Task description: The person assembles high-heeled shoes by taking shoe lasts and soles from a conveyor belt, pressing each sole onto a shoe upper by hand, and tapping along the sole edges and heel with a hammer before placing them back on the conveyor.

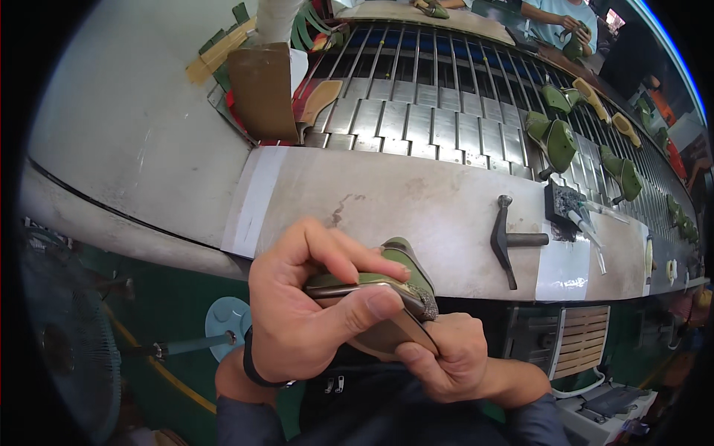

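Note:
Near the worktable's front edge I hold a green shoe [402, 256] with a tan sole [381, 336] and a sparkly band. My left hand [312, 305] is closed around one end, its thumb on the sole edge and its fingers over the green upper. Gripping the opposite end from the right is my right hand [450, 357], thumb against the sole and fingers curled. Parts of the shoe are hidden behind both hands. To the right of the shoe, a cross-headed hammer [503, 241] lies on the table, untouched.
Beyond the table [416, 193] runs a metal slat conveyor [416, 123] carrying green heeled shoes [552, 141]. A dark block [565, 204] with brushes sits right of the hammer. A cardboard box [262, 93] stands back left, a fan [71, 349] lower left. A co-worker [561, 22] handles a shoe across the conveyor.

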{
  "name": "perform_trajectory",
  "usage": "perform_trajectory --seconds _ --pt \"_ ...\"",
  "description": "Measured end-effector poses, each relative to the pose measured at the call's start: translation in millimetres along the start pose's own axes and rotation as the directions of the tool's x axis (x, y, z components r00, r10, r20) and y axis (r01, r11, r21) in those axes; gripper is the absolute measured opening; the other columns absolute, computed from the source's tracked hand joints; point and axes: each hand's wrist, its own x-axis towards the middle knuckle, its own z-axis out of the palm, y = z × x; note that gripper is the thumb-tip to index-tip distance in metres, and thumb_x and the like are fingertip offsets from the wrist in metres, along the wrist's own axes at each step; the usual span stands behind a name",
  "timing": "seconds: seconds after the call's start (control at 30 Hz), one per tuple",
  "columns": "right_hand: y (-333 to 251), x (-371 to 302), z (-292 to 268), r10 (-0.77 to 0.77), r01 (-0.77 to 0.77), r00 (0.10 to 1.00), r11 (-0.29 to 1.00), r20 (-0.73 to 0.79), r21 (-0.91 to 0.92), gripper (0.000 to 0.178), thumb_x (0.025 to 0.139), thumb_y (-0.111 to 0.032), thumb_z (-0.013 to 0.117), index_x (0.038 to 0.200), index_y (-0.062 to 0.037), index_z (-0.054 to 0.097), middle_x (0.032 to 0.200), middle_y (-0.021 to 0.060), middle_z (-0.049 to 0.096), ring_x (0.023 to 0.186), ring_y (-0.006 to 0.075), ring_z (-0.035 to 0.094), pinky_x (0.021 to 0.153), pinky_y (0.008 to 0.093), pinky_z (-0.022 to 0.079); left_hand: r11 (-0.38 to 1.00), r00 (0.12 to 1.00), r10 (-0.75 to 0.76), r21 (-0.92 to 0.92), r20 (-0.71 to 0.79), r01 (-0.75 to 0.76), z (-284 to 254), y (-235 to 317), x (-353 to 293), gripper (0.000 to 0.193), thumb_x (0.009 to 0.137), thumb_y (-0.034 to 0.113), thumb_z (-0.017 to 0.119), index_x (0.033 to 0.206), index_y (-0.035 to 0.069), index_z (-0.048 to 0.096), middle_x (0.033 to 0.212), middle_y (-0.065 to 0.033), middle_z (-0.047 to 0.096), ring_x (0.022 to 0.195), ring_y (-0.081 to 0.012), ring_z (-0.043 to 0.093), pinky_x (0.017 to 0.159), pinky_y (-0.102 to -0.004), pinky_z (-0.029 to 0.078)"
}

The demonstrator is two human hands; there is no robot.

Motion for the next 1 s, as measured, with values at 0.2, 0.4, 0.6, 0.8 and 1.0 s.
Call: perform_trajectory --seconds 0.2,0.4,0.6,0.8,1.0 --pt "-3.3 20.0 5.0 -0.089 0.09 0.996 0.994 0.022 -0.063 0.016 0.096 -0.016 0.077 0.091 -0.0023 0.072 0.063 0.0113 0.062 0.051 0.03 0.062 0.048 0.0396 0.047 0.98 0.981 0.096 0.191 -0.17 -0.063 -0.4 -7.1 -0.3 0.034 0.088 0.012 0.081 0.099 0.006 0.049 0.091 -0.0164 0.072 0.086 -0.0247 0.075 0.095 -0.0436 0.061" --pt "-6.8 29.7 2.6 0.043 -0.043 0.998 0.999 0.042 -0.003 0.023 0.097 -0.019 0.077 0.085 -0.003 0.067 0.061 0.0119 0.061 0.05 0.0318 0.063 0.05 0.0411 0.049 0.849 0.949 0.279 0.499 -0.147 -0.172 -7.8 -10.9 1.7 0.029 0.084 0.003 0.086 0.104 0.001 0.065 0.092 -0.0085 0.074 0.085 -0.0119 0.07 0.079 -0.0268 0.057" --pt "4.4 31.2 -4.8 0.167 -0.164 0.983 0.985 0.077 -0.047 0.022 0.101 -0.021 0.073 0.089 -0.0027 0.07 0.066 0.0139 0.063 0.057 0.0342 0.065 0.054 0.0409 0.051 0.891 0.925 0.235 0.446 -0.3 -0.082 -23.9 -22.4 8.4 0.021 0.087 0.005 0.084 0.101 -0.001 0.069 0.092 -0.0055 0.073 0.086 -0.0108 0.068 0.079 -0.0261 0.055" --pt "22.3 27.1 8.4 -0.108 0.089 0.991 0.974 -0.084 -0.207 0.015 0.095 -0.014 0.079 0.089 -0.0043 0.07 0.065 0.0105 0.06 0.056 0.0302 0.063 0.052 0.0406 0.049 0.931 0.902 0.207 0.359 -0.378 -0.063 -37.4 -27.9 7.9 0.018 0.092 0.004 0.081 0.103 -0.001 0.068 0.094 -0.0052 0.073 0.086 -0.0093 0.066 0.081 -0.0247 0.052" --pt "32.4 33.8 9.9 -0.101 0.077 0.99 0.97 -0.094 -0.229 0.024 0.094 -0.012 0.079 0.078 -0.0061 0.062 0.063 0.0095 0.056 0.053 0.029 0.061 0.048 0.0411 0.046 0.925 0.898 0.211 0.376 -0.385 -0.056 -40.0 -28.7 9.5 0.018 0.092 0.002 0.081 0.104 -0.001 0.068 0.095 -0.0049 0.072 0.086 -0.0091 0.066 0.082 -0.0242 0.052"
